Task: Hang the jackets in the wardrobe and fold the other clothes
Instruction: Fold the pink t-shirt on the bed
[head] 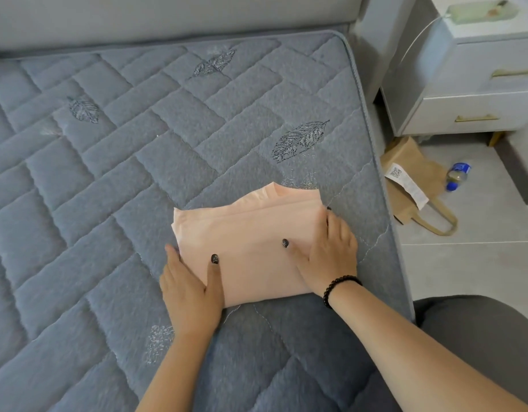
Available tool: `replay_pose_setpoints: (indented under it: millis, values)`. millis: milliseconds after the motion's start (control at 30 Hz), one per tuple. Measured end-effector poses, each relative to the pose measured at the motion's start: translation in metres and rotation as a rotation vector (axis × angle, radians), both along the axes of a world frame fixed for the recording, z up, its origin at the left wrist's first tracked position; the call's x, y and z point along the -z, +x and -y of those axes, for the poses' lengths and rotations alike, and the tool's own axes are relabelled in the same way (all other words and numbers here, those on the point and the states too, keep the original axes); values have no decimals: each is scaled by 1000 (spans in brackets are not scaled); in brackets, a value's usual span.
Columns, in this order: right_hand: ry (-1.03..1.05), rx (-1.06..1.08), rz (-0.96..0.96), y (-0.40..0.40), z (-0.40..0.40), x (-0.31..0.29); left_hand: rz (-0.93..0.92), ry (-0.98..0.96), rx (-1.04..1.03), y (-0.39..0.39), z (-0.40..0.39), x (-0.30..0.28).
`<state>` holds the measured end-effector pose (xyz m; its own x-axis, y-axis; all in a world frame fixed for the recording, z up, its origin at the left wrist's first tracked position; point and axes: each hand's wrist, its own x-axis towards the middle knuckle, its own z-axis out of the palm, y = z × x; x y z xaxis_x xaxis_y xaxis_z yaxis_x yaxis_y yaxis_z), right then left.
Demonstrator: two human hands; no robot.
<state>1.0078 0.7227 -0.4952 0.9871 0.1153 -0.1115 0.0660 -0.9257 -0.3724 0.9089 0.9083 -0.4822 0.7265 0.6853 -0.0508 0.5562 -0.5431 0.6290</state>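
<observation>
Right now a person is kneeling or sitting by a bed (137,129) and is pressing on a folded pink garment (250,242) that is lying on the grey quilted cover, close to the bed's right edge. The garment is folded into a small, wide shape, and its long side is running left to right across the view, tipped a little so the far right corner is sitting higher up the bed. The left hand (188,292) is lying flat at the near left corner, with its thumb on top of the cloth and its fingers along the left edge. The right hand (331,251) is lying flat on the right end, with its thumb on the cloth and its fingers reaching along the right side. Neither grip is closing on anything; both hands are open and just resting on the cloth. The garment is sitting between the two hands, so both are equally near, and it looks like they are smoothing it or getting ready to fold it once more or lift it. On the floor to the right of the bed, a brown paper bag (411,173) is lying on its side, and what is inside it is hidden. A small bottle (457,175) with a blue cap is lying just beside the bag. A white nightstand (470,84) with drawers is standing behind them, and the drawers are shut. No jackets or wardrobe are showing.
</observation>
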Motion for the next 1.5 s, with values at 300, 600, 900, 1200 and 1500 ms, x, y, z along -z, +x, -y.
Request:
replay_pose_setpoints:
  millis: [300,600,900,1200,1500]
  values:
    - [642,232,-647,39,22,-29,-110,-750,-157,11,-43,-15]
    - [1123,288,-704,0,66,-49,60,-658,57,5,24,-27]
    - [1204,346,-521,-52,187,-126,164,-788,303,14,114,-78]
    - [1232,559,-200,-134,316,-149,120,-796,675,23,254,-115]
    - [1229,814,91,-182,444,-144,29,-859,944,33,402,-133]
